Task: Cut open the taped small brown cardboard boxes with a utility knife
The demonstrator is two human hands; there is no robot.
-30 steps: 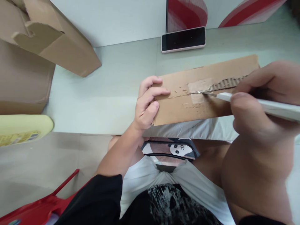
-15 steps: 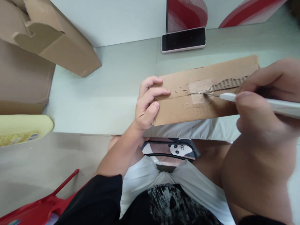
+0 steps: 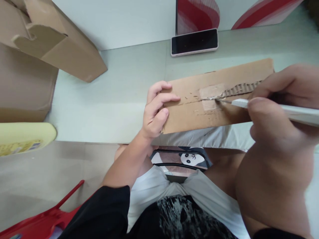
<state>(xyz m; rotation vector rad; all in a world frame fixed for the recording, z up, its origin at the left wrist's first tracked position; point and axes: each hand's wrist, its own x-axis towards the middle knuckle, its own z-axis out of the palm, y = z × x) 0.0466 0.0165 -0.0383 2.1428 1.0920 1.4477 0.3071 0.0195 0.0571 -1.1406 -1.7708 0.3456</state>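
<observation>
A brown cardboard box (image 3: 189,116) lies at the front of the pale table, slightly slanted. Its top has a seam with a torn strip of exposed corrugation and a patch of clear tape (image 3: 211,94). My left hand (image 3: 157,109) grips the box's left end, fingers on top and thumb at the near side. In my right hand (image 3: 281,99) is a white-handled utility knife (image 3: 240,103), held between thumb and fingers. The blade tip touches the seam at the tape. My right hand hides the box's right end and part of the knife handle.
A phone (image 3: 194,42) lies at the back against a white panel with red shapes. Larger cardboard boxes (image 3: 74,56) stand at left, with a yellow bottle (image 3: 27,137) at the table's left edge. A red chair (image 3: 50,219) is at lower left; a panda-print bag (image 3: 189,159) sits below the table edge.
Almost nothing differs. The whole view has shifted slightly, and my right hand with the knife sits a touch further left; the blade stays at the taped seam.
</observation>
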